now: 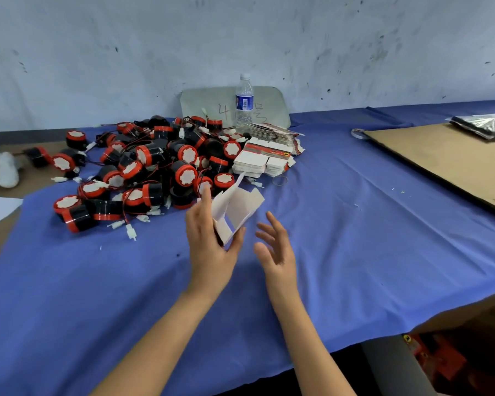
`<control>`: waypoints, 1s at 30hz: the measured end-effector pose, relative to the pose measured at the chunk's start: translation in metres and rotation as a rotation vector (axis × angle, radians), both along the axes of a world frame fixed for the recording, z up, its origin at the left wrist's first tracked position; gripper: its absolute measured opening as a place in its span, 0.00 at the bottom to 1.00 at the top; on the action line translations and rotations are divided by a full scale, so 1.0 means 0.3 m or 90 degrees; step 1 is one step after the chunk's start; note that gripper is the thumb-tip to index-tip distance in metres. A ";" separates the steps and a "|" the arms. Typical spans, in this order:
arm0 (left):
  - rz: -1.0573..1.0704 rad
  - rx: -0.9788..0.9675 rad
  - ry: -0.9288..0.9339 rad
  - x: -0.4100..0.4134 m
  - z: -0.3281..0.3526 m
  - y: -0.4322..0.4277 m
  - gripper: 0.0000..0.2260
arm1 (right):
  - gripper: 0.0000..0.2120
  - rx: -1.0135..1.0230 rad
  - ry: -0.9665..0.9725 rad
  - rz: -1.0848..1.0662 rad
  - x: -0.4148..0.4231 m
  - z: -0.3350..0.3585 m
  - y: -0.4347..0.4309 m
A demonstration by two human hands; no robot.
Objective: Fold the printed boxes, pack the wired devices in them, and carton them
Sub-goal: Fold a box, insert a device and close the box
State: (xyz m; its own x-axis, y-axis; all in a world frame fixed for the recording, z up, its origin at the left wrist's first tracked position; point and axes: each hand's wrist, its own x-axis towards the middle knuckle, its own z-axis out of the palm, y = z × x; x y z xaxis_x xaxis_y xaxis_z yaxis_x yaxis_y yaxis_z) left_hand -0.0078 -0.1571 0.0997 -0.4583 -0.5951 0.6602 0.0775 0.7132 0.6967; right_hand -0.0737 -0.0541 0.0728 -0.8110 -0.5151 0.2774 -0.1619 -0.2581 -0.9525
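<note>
My left hand grips a partly opened box blank, its white inner side facing me, above the blue cloth. Just to its right, my right hand hovers with fingers spread and holds nothing. A heap of black-and-red wired devices with white connectors lies behind my left hand. Beside that heap, a stack of flat printed boxes rests on the cloth, with a second fanned stack behind it.
A water bottle stands by the wall before a grey board. A large brown cardboard sheet covers the table's right side, with a tape roll and plastic bag. A rubber band lies near the stacks. The blue cloth spans the table.
</note>
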 end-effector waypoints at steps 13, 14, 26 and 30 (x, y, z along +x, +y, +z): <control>-0.068 0.052 -0.130 0.071 -0.023 -0.003 0.45 | 0.24 -0.091 -0.223 0.107 -0.030 -0.007 0.001; -0.043 0.018 -0.153 0.070 -0.011 -0.012 0.44 | 0.22 -0.087 -0.220 0.102 -0.033 -0.009 0.002; -0.010 -0.109 -0.094 -0.016 -0.025 0.043 0.32 | 0.42 -0.100 -0.174 0.027 -0.008 0.045 0.011; -0.086 -0.090 -0.041 -0.016 -0.062 0.068 0.21 | 0.42 -0.159 -0.222 0.070 -0.004 0.057 0.024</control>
State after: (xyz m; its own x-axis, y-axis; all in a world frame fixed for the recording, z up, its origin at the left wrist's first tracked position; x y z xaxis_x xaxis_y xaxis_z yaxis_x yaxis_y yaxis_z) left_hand -0.0126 -0.1367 0.0810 -0.5723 -0.4282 0.6994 0.1374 0.7907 0.5965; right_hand -0.0748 -0.0467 0.0900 -0.8220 -0.5558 0.1242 0.1991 -0.4847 -0.8517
